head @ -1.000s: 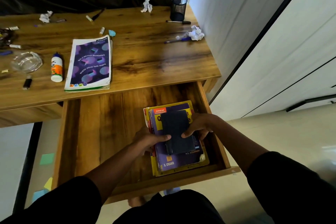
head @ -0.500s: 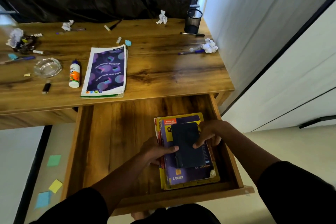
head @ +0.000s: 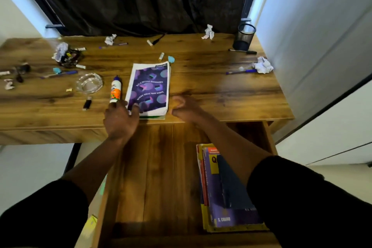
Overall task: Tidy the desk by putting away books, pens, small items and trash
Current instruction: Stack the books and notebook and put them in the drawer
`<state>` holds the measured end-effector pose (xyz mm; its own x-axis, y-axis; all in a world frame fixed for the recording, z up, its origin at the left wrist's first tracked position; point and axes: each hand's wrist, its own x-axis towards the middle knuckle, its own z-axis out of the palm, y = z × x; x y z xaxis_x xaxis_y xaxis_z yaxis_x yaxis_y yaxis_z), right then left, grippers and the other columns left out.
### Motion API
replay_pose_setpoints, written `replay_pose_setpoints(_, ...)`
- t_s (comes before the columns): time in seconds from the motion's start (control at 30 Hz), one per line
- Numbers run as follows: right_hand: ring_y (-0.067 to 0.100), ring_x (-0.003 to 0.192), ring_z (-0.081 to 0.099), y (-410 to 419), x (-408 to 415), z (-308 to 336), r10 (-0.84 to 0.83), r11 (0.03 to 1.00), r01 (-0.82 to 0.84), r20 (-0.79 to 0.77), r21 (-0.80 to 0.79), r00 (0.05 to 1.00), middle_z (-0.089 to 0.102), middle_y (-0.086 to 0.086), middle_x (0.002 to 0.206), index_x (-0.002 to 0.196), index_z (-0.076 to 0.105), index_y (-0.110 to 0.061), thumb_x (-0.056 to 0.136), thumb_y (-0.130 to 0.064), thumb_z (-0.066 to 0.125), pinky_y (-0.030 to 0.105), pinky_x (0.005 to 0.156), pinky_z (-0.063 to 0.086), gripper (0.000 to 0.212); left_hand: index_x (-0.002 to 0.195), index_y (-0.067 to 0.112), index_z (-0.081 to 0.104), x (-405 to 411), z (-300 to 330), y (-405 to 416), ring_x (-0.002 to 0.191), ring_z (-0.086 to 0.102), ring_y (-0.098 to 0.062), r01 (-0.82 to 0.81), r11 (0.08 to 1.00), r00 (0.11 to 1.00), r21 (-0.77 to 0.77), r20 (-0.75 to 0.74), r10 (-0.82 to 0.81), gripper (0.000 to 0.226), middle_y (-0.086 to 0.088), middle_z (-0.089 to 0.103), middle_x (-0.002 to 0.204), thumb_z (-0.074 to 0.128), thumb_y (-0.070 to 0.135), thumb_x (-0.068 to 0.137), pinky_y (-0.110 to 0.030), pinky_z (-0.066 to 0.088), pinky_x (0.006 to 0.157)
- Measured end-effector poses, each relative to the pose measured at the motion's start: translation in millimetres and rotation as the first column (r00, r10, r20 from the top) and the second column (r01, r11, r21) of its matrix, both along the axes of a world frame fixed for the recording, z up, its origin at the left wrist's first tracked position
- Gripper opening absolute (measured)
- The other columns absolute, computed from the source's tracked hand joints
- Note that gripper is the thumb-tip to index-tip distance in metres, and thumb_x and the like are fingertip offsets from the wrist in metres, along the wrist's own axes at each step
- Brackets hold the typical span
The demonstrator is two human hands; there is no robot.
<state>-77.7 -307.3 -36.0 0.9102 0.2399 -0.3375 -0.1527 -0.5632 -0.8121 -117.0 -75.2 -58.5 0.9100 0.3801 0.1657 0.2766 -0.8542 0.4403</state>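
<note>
A purple-covered notebook (head: 150, 88) lies near the front edge of the wooden desk (head: 221, 94). My left hand (head: 120, 119) reaches its lower left corner with the fingers spread and the thumb over the cover. My right hand (head: 185, 108) hovers just right of the notebook's lower right edge, fingers loosely curled, holding nothing; it is blurred. Below the desk, the open drawer (head: 157, 167) holds a stack of books (head: 211, 207) at its right side, with a dark blue booklet (head: 231, 183) on top, partly hidden by my right sleeve.
A glue bottle (head: 115, 91), a glass ashtray (head: 89, 83) and a small black stick (head: 87, 103) lie left of the notebook. Pens (head: 240, 71), crumpled paper (head: 262, 65) and a mesh pen cup (head: 243, 36) sit at the right. More clutter (head: 66, 56) lies far left.
Both hands let go of the dark blue booklet in the drawer and moved up onto the desk beside the purple notebook. The view tilted up.
</note>
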Motion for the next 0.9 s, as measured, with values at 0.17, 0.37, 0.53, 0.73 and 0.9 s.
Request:
replay_pose_setpoints(0.17,0.026,0.119,0.063,43,11,-11,-0.018,0.999,0.019,0.021,-0.03,1.0,0.058,0.01,0.141,0.146,0.051,-0.018,0.088,-0.022,0.076,0.034,0.096,0.053,0.064,0.108,0.002,0.064,20,-12,27,0.099,0.065,-0.045,0.008,0.996,0.984,-0.086,-0.174,-0.023,0.059,-0.027,0.07,0.105,0.042,0.055,0.098,-0.045,0.05,0.091)
replay_pose_setpoints(0.37,0.026,0.126,0.057,60,13,-18,-0.105,0.994,0.105,0.013,-0.04,0.994,0.052,0.007,0.147,0.143,0.053,-0.017,0.088,-0.02,0.075,0.029,0.095,0.049,0.059,0.124,-0.001,0.058,30,-17,20,0.113,0.061,-0.045,-0.126,0.968,0.966,-0.215,-0.248,0.07,0.06,-0.027,0.065,0.121,0.051,0.053,0.098,-0.046,0.047,0.101)
replay_pose_setpoints(0.53,0.025,0.124,0.057,65,14,-21,-0.212,0.973,0.213,0.011,-0.086,0.977,0.058,0.008,0.139,0.138,0.057,-0.013,0.087,-0.014,0.072,0.026,0.097,0.046,0.053,0.129,0.004,0.062,48,-13,30,0.116,0.061,-0.042,-0.271,0.884,0.945,-0.381,-0.282,0.168,0.061,-0.022,0.066,0.125,0.059,0.052,0.092,-0.045,0.049,0.101)
replay_pose_setpoints(0.73,0.025,0.126,0.056,63,14,-22,-0.226,0.971,0.226,0.007,-0.073,0.974,0.058,0.008,0.139,0.139,0.056,-0.013,0.09,-0.013,0.07,0.022,0.086,0.043,0.051,0.121,0.011,0.057,61,6,26,0.087,0.069,-0.027,-0.296,0.393,0.955,-0.87,-0.279,0.103,0.025,-0.01,0.068,0.109,0.062,0.021,0.099,-0.05,0.062,0.075)
replay_pose_setpoints(0.9,0.025,0.124,0.058,61,15,-24,-0.212,0.975,0.214,0.034,-0.065,0.977,0.059,0.007,0.139,0.138,0.055,-0.017,0.093,-0.024,0.07,0.025,0.083,0.046,0.048,0.124,0.015,0.043,46,11,19,0.096,0.071,-0.028,-0.199,0.27,0.98,-0.942,-0.189,0.063,0.018,-0.005,0.062,0.119,0.047,0.014,0.107,-0.043,0.065,0.062)
